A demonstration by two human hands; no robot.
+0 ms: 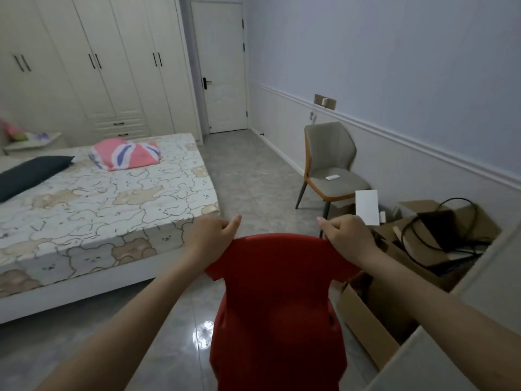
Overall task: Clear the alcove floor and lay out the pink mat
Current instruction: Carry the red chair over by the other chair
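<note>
red chair in both hands, carrying it clear

both grips are closed on the top edge of the red plastic chair. left hand curls over the left corner of the backrest, right hand over the right corner, thumbs lying along the rim. i cannot tell whether the legs are on the tiled floor or just off it; they are out of view.

i read this as the clearing step: the chair is being moved out of the way. the pink mat is not identifiable from here; a pink striped bundle sits on the bed, but i cannot say it is the mat.

to do it well, i judge:
- keep both hands level so the chair does not swing.
- steer down the open strip of floor between the bed and the cardboard boxes with their black cables.
- stay wide of the grey chair by the wall.
- set all legs down together, then let go.
</note>
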